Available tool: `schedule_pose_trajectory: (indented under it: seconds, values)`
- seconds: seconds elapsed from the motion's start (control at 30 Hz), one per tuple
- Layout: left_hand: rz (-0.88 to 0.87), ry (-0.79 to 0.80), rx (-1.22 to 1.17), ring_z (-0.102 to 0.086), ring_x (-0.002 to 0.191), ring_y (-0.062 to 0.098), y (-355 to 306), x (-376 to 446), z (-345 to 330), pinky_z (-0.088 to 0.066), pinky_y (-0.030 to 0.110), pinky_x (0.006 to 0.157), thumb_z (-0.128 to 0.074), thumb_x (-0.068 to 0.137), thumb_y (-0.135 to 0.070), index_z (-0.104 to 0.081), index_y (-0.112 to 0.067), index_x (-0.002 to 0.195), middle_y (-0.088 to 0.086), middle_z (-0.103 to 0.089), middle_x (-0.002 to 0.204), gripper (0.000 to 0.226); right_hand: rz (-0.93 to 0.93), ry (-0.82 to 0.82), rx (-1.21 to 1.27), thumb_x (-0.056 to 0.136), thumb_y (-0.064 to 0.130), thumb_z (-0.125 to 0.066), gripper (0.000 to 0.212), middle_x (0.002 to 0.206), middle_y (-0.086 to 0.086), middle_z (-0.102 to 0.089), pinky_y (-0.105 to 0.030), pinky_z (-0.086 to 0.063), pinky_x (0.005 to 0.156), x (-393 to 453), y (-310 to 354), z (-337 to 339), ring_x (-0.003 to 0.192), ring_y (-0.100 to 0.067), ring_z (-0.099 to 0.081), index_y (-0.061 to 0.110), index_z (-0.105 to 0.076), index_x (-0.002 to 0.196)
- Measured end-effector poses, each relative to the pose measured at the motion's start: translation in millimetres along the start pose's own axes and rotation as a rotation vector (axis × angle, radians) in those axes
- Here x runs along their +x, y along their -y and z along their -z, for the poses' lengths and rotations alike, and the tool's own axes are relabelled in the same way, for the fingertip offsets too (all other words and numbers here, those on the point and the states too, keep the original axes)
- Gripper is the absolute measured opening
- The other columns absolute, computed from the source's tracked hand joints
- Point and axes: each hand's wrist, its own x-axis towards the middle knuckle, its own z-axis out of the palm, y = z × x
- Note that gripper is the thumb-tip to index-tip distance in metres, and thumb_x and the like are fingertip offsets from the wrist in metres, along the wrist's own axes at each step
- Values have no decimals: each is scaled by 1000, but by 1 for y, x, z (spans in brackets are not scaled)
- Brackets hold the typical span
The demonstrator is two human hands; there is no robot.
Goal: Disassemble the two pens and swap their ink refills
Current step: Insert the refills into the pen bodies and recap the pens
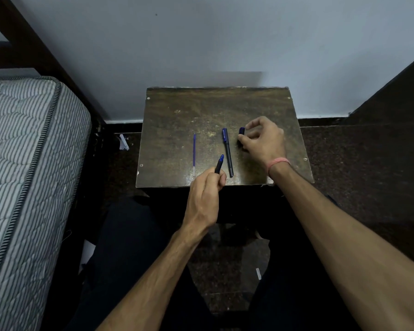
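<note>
A thin blue ink refill [194,151] lies lengthwise on the left part of the small dark wooden table [177,125]. A whole dark pen with a blue cap [228,151] lies near the middle, pointing away from me. My left hand [204,199] hovers at the table's front edge, shut on a dark pen barrel [219,164] whose blue end sticks up and forward. My right hand [263,139] rests on the table right of the whole pen, its fingers closed around a dark blue pen piece [241,133], mostly hidden by the fingers.
A striped mattress [26,163] on a dark bed frame stands close on the left. A pale wall [201,44] rises behind the table. Dark furniture [397,91] is at the right. My legs in dark trousers are under the table's front edge, above a dark speckled floor [356,187].
</note>
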Motion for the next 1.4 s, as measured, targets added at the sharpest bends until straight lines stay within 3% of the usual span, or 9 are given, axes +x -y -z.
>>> schedule_pose_trajectory:
  seconds: [0.27, 0.4, 0.6, 0.67, 0.77, 1.07, 1.17, 1.3, 1.4]
  values:
    - [-14, 11, -54, -37, 59, 6, 4, 2, 0, -34, 22, 56, -36, 99, -35, -60, -8, 88, -12, -44, 62, 38, 18, -81, -125, 84, 34, -94, 12, 72, 17, -77, -28, -68, 82, 3, -1, -7, 68, 5, -75, 27, -84, 87]
    - [-6, 11, -88, -39, 63, 12, 8, 4, 0, -35, 24, 57, -37, 98, -38, -65, -12, 91, 1, -44, 70, 39, 13, -77, -87, 93, 38, -87, 13, 84, 10, -82, -38, -68, 87, -5, 5, 3, 75, -7, -79, 26, -85, 96]
    - [3, 93, -104, -61, 73, 9, 19, 8, -5, -50, 26, 66, -39, 112, -40, -71, -33, 107, -10, -66, 80, 33, -30, 3, 257, 97, 52, -79, 23, 81, 8, -82, -30, -66, 67, -85, 19, 24, 72, -7, -79, 32, -83, 87]
    - [-36, 164, -92, -68, 78, 13, 19, 7, -9, -57, 34, 71, -44, 117, -38, -73, -28, 124, -6, -71, 88, 32, -82, 115, 353, 92, 53, -84, 22, 86, 6, -85, -28, -64, 69, -123, 17, 27, 77, -10, -81, 31, -87, 97]
    - [-67, 242, -99, -75, 83, 15, 16, 4, -14, -62, 35, 75, -56, 117, -33, -76, -26, 137, -3, -79, 95, 30, -170, 27, 449, 90, 40, -91, 18, 83, -1, -84, -30, -65, 75, -143, 14, 29, 77, -17, -82, 30, -88, 103]
    - [-31, 95, -71, -82, 79, 14, 14, -6, -9, -66, 28, 73, -73, 110, -27, -86, -21, 126, 0, -88, 95, 21, -161, 69, 624, 91, 32, -90, 3, 94, 8, -85, -20, -59, 78, -129, 8, 29, 83, -6, -70, 31, -88, 93]
    - [-17, 104, -40, -79, 73, 14, 16, -9, -15, -64, 31, 69, -70, 112, -30, -89, -22, 115, 0, -84, 86, 21, -196, 36, 665, 100, 36, -81, 18, 99, 2, -86, -18, -58, 82, -128, 8, 22, 91, -9, -78, 20, -87, 96]
    - [-12, 113, 16, -78, 67, 15, 16, -13, -21, -65, 33, 65, -67, 113, -32, -88, -24, 103, 1, -82, 81, 25, -229, 130, 674, 104, 36, -77, 20, 99, -4, -85, -29, -52, 52, -132, 10, 17, 54, -18, -58, 17, -83, 103]
    - [42, 138, -14, -73, 60, 16, 12, -13, -26, -64, 35, 65, -65, 115, -23, -85, -15, 94, 0, -77, 75, 29, -264, 169, 779, 110, 31, -68, 23, 88, 1, -76, -24, -42, 42, -132, 11, 16, 45, -15, -48, 12, -80, 105]
